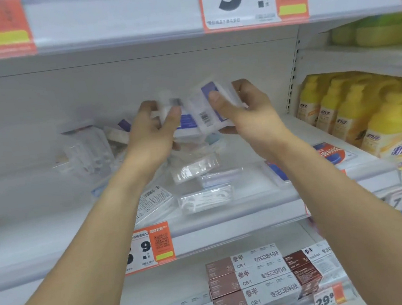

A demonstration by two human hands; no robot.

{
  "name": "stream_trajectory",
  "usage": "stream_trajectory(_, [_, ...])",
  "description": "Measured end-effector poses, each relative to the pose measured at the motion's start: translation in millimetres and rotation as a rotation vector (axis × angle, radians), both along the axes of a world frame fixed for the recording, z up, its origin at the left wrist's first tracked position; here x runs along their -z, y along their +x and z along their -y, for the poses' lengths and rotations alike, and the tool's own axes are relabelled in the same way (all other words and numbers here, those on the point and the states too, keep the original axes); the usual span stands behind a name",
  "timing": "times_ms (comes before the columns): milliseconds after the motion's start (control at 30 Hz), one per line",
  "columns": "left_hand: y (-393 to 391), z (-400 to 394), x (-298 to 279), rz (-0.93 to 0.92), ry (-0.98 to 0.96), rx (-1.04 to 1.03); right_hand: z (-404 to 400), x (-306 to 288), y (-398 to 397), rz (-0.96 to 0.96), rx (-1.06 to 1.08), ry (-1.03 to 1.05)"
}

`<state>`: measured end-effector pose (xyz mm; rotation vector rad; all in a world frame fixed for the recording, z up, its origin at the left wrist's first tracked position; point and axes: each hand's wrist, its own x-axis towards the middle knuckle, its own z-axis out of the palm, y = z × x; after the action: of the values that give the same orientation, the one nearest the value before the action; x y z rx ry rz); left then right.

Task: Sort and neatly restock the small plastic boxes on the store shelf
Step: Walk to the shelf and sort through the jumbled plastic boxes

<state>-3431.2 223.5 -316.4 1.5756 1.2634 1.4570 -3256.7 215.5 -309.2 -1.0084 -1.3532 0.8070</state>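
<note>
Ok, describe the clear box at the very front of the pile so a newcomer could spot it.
Find the middle shelf, left of the yellow bottles. A loose pile of clear boxes lies below the two raised hands. The front box lies flat nearest the shelf edge, showing white picks inside, with a barcode-labelled box on its left.

Yellow detergent bottles (356,119) stand right; brown-and-white toothpaste cartons (249,282) stacked on the shelf below.

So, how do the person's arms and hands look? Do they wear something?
Both forearms are bare, with no sleeves in view. The left hand and the right hand wear no gloves. No rings, watch or bracelet show on either.
</note>
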Motion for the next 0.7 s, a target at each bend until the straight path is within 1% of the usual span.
stream_trajectory(67, [15.7, 2.1, -1.1, 0.070, -0.039, 0.157, 3.8, -5.7, 15.7, -0.091, -0.097, -0.065])
stream_trajectory(167, [31.4, 0.9, 1.9, 0.078, -0.069, 0.311, 6.7, -8.3, 50.1, -0.136, -0.142, -0.173])
stream_trajectory(233, [41.3, 0.4, 5.8, 0.066, -0.104, 0.427, 10.6, -5.0, 69.9, -0.108, -0.222, -0.259])
stream_trajectory(267, [47.5, 0.2, 8.6, 0.018, -0.102, 0.464, 13.4, -2.6, 75.9, -0.064, -0.245, -0.291])
stream_trajectory(300, [54.2, -1.4, 11.5, -0.053, -0.073, 0.470, 14.6, 0.1, 80.9, -0.010, -0.223, -0.305])
stream_trajectory(333, [60.0, -3.1, 13.0, -0.146, -0.021, 0.428, 15.7, 1.1, 84.3, 0.049, -0.167, -0.300])
stream_trajectory(433, [60.9, -17.0, 15.9, -0.445, 0.137, 0.124, 17.2, -1.8, 97.4, 0.289, 0.107, -0.208])
stream_trajectory(500, [47.7, -24.6, 14.7, -0.600, 0.170, -0.006, 17.2, -5.3, 113.4, 0.472, 0.354, -0.142])
stream_trajectory(533, [38.3, -27.4, 14.3, -0.694, 0.131, -0.024, 16.9, -6.1, 122.4, 0.573, 0.463, -0.133])
stream_trajectory(600, [17.7, -28.5, 14.6, -0.892, -0.015, -0.016, 17.0, -3.0, 137.2, 0.773, 0.591, -0.162])
stream_trajectory(633, [7.8, -27.2, 15.0, -0.972, -0.091, 0.008, 13.9, 1.5, 143.3, 0.875, 0.610, -0.181])
stream_trajectory(667, [-0.2, -23.8, 13.9, -1.013, -0.141, 0.039, 11.6, 6.2, 147.0, 0.966, 0.609, -0.206])
stream_trajectory(700, [-7.0, -20.5, 12.4, -1.008, -0.163, 0.068, 10.5, 10.7, 146.8, 1.043, 0.586, -0.249])
